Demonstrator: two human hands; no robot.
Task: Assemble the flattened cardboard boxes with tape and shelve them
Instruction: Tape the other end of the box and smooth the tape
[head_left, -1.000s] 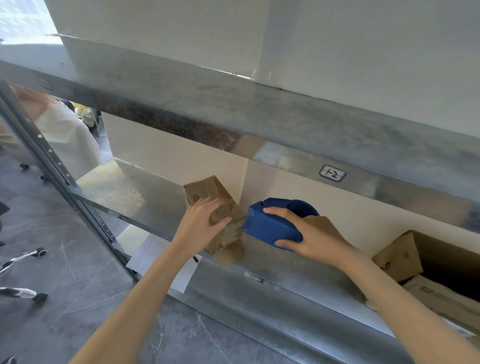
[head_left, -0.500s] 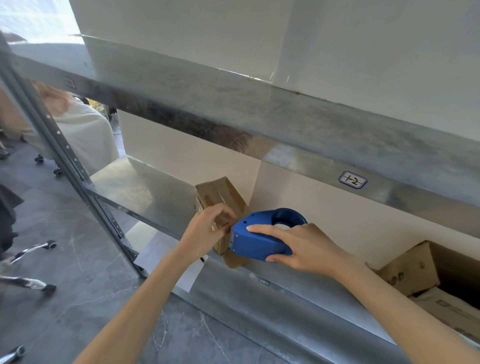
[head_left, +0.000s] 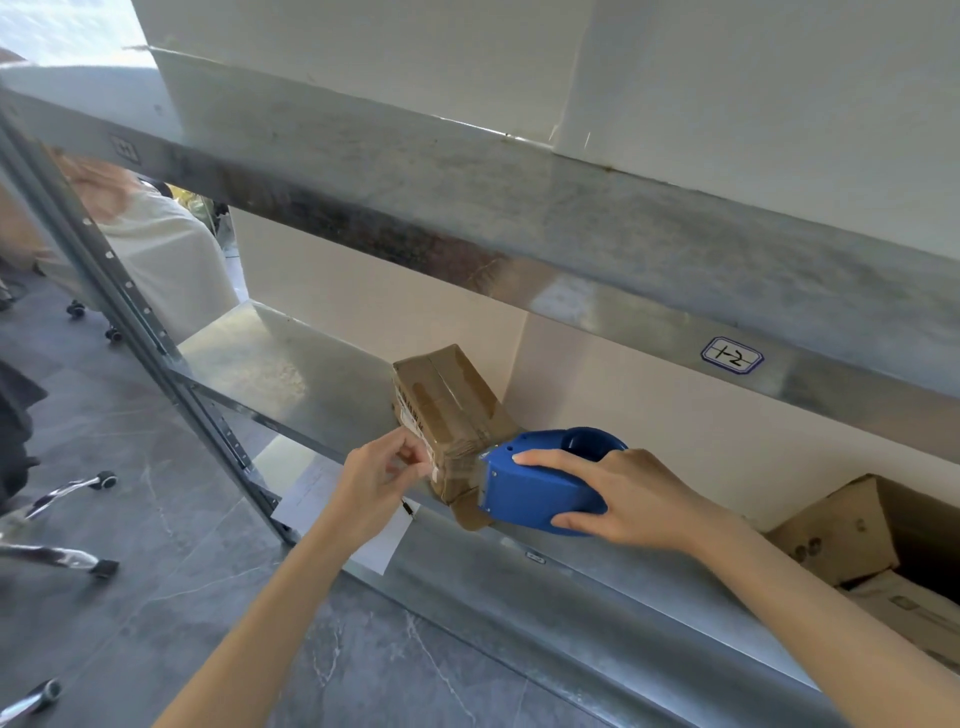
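Note:
A small brown cardboard box (head_left: 449, 410), wrapped in clear tape, stands tilted on the metal shelf (head_left: 291, 364) near its front edge. My right hand (head_left: 623, 493) grips a blue tape dispenser (head_left: 540, 483) whose front end sits against the box's lower right side. A strip of clear tape runs from the dispenser across the box's near face. My left hand (head_left: 379, 478) pinches the end of that strip at the box's lower left corner. One loose flap hangs below the box.
A second steel shelf (head_left: 571, 228) runs overhead with a handwritten label (head_left: 731, 355). Open cardboard boxes (head_left: 857, 535) sit at the right on my shelf. A white paper sheet (head_left: 337, 514) hangs below the shelf edge. A person in white (head_left: 156, 249) and chair wheels are at the left.
My left hand slid off the box's face down to its lower left corner and now pinches the tape. The dispenser came lower, against the box's lower right side.

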